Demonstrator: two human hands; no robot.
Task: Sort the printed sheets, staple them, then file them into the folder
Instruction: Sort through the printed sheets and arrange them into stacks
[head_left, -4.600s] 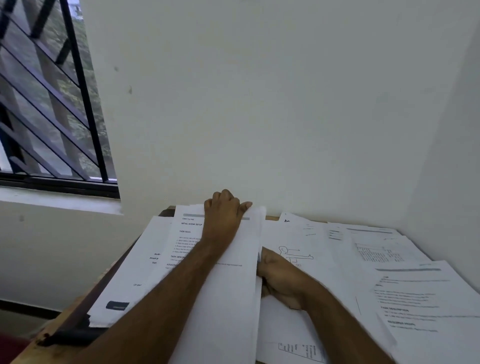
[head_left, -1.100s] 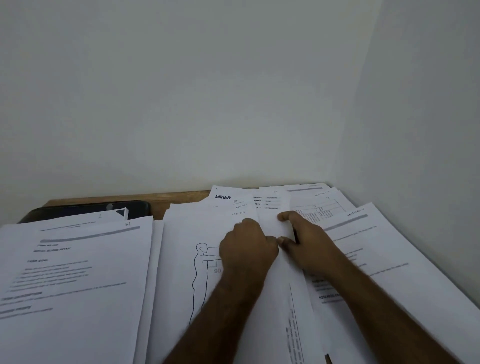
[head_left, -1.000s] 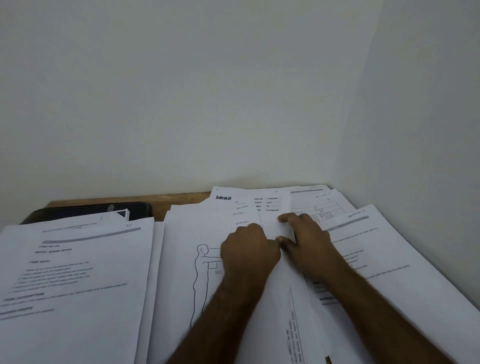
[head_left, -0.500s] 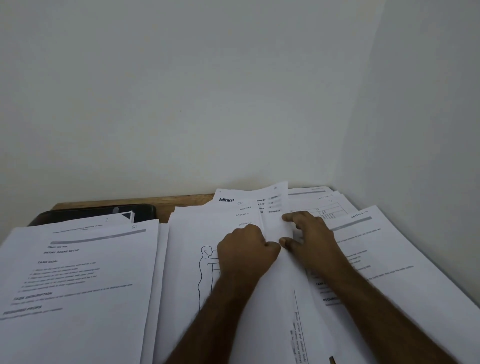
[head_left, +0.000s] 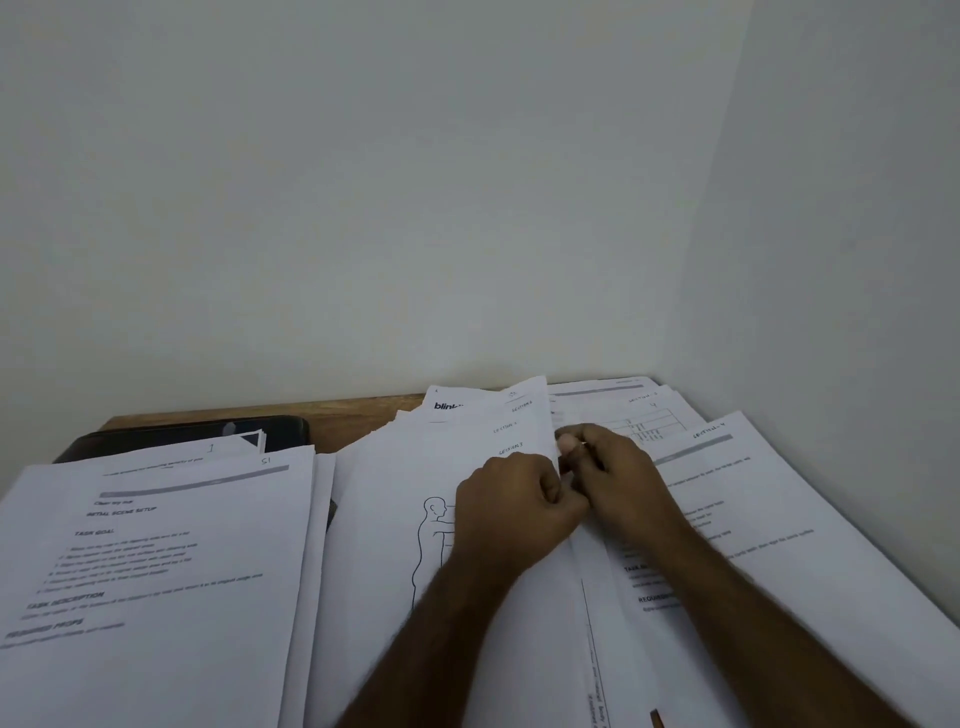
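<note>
Left hand (head_left: 511, 512) and right hand (head_left: 613, 475) pinching lifted white figure-drawing sheet (head_left: 457, 467), edge curling up

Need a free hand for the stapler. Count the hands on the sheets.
2. The left hand lies curled on the figure-drawing sheet, mid-table; the right hand, right beside it, pinches the lifted sheet at its edge. No others in view.

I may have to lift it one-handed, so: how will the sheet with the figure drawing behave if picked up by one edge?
The figure-drawing sheet would probably droop, being thin paper whose far right edge already curls up between the left hand and right hand. It likely slides easily, since it lies loose on other sheets.
</note>
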